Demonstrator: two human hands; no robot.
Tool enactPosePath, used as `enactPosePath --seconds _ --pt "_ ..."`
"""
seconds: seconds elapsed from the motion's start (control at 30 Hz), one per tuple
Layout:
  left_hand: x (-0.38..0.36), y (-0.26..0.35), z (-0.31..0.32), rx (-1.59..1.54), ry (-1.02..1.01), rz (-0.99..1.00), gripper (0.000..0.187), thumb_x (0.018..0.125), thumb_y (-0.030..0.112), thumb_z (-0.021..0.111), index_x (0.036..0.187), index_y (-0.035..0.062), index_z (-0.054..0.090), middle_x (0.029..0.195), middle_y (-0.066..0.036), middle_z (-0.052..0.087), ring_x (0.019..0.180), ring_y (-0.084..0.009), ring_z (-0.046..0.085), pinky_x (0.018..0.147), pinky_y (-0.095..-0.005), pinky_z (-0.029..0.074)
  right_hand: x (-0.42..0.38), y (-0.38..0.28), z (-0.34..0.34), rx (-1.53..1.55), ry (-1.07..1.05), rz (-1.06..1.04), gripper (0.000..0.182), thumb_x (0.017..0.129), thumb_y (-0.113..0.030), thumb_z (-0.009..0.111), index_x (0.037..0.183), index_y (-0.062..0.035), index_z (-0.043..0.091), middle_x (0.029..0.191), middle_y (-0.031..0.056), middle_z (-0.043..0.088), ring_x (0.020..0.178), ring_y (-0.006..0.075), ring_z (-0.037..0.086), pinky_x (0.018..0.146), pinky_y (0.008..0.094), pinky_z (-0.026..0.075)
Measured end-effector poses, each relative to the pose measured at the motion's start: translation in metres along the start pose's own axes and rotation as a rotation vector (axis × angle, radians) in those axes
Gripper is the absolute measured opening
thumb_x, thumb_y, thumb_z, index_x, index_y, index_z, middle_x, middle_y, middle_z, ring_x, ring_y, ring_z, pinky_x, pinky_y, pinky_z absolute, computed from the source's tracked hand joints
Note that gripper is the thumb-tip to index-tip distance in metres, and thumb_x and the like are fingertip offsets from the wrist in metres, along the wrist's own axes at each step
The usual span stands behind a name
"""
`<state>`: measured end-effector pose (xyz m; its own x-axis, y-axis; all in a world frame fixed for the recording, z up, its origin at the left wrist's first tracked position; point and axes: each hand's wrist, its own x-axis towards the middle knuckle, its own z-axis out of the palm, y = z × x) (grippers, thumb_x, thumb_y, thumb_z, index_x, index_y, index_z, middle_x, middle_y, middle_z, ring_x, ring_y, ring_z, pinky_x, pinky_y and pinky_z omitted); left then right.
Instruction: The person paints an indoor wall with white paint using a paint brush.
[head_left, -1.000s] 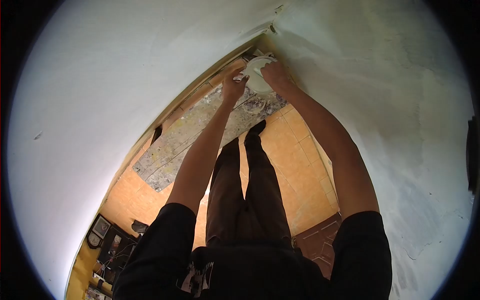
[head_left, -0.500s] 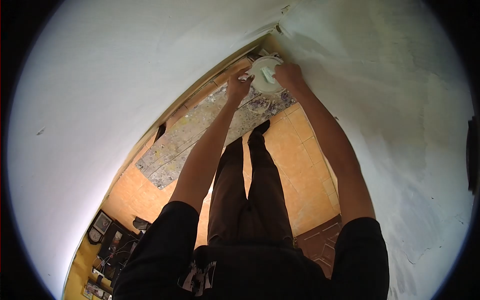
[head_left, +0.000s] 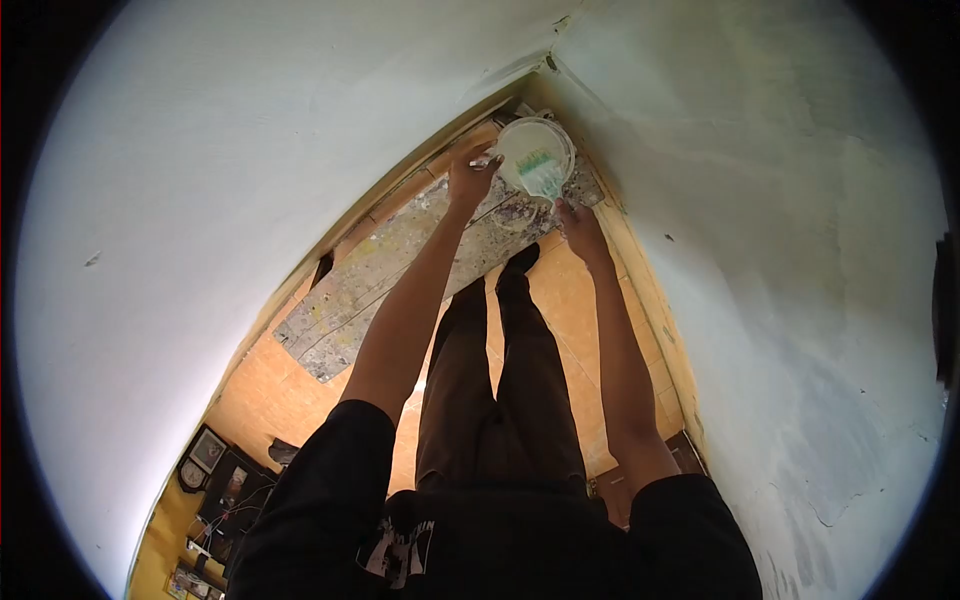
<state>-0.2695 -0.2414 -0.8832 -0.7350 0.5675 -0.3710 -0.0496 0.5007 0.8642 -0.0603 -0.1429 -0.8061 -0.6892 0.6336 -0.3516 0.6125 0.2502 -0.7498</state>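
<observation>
My right hand (head_left: 580, 230) is closed around the handle of a wide paintbrush (head_left: 541, 174). Its green-and-white head, with pale bristles, lies over the opening of a round white paint bucket (head_left: 571, 152). On the bucket's left side, my left hand (head_left: 472, 178) has its fingers curled at a whitish part of the edge or handle. Exactly how those fingers grip is hard to see. Pale liquid seems to cover the inside of the bucket.
Below the hands runs a paint-spattered plank (head_left: 370, 270), above an orange tiled floor (head_left: 560, 310). Pale walls meet in a corner (head_left: 550, 62) just ahead. Dark furniture with cables (head_left: 235, 490) stands at lower left. My legs (head_left: 500, 400) show beneath me.
My right hand has moved from the bucket's right rim down towards me, bringing the brush round so its handle points at me. The left hand has barely shifted.
</observation>
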Motion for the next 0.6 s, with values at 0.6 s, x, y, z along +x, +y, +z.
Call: enactPosePath --seconds 0.6 --pt "-0.116 0.007 -0.018 -0.095 -0.037 -0.313 0.034 0.095 0.029 0.06 0.123 0.0099 0.062 0.107 -0.013 0.066 0.097 -0.0199 0.06 0.086 -0.035 0.047 -0.01 0.012 0.026 0.564 -0.023 0.429 0.046 0.098 -0.042 0.049 0.124 -0.0036 0.051 0.084 0.0018 0.054 0.067 0.0097 0.051 0.059 0.0247 0.044"
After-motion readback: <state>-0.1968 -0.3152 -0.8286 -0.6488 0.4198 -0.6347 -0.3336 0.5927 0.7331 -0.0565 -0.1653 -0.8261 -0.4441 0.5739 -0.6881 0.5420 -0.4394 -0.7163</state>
